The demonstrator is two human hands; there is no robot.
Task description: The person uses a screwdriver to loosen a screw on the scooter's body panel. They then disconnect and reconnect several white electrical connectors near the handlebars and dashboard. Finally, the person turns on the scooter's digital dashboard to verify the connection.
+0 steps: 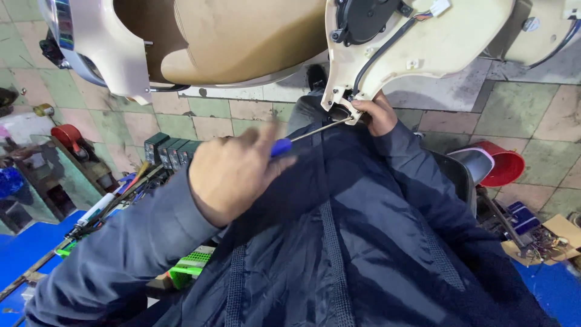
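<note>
Landmark: the cream scooter panel (423, 48), held up in front of the person with its inner face showing, a black round part and a black cable fixed to it.

Left hand (233, 172): below and left of the panel, fingers clenched around the blue handle of a screwdriver (302, 134); the back of the hand faces the camera, somewhat blurred.

Right hand (378, 115): right at the panel's lower corner, fingers grasping that corner and steadying it.

Screwdriver axis: its long axis runs from the blue handle at lower left up and to the right; the thin metal shaft points at the panel's lower corner, the tip meeting it just beside the right hand.

Progress: the panel is already off the scooter and in hand, with cable and black part still attached. The tip is at a fixing point in the corner. Whether a screw sits there, or is going in or out, I can't make out, so the job looks to be in its middle at most.

Surroundings: a tan scooter seat (242, 36) left of the panel; a red bucket (502, 163) below and right of it on the tiled floor (520, 109); dark battery boxes (172, 151) and tools well to its lower left.
</note>
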